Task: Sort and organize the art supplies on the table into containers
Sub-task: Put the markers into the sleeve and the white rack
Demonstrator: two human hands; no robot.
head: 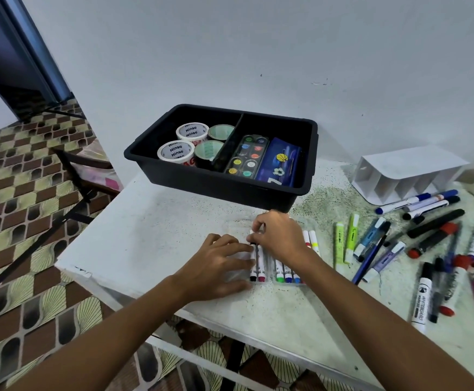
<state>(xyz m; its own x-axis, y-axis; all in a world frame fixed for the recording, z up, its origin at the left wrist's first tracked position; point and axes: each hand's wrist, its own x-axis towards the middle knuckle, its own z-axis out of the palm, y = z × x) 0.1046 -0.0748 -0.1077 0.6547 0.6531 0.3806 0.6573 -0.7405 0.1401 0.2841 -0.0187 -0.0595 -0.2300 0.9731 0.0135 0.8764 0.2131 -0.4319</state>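
The left hand (pixel 224 261) is lying flat, fingers spread, pressing the clear marker pack (pixel 269 263); the right hand (pixel 278 235) is arching over it, pinching a marker (pixel 254 256).

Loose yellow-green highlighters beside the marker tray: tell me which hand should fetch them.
Right. The right hand lies nearer the yellow-green highlighters; the left hand presses the clear plastic marker tray opposite.

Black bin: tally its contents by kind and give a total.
In the black bin:
Tape rolls: 4
Paint palette: 1
Blue pencil case: 1
Total: 6
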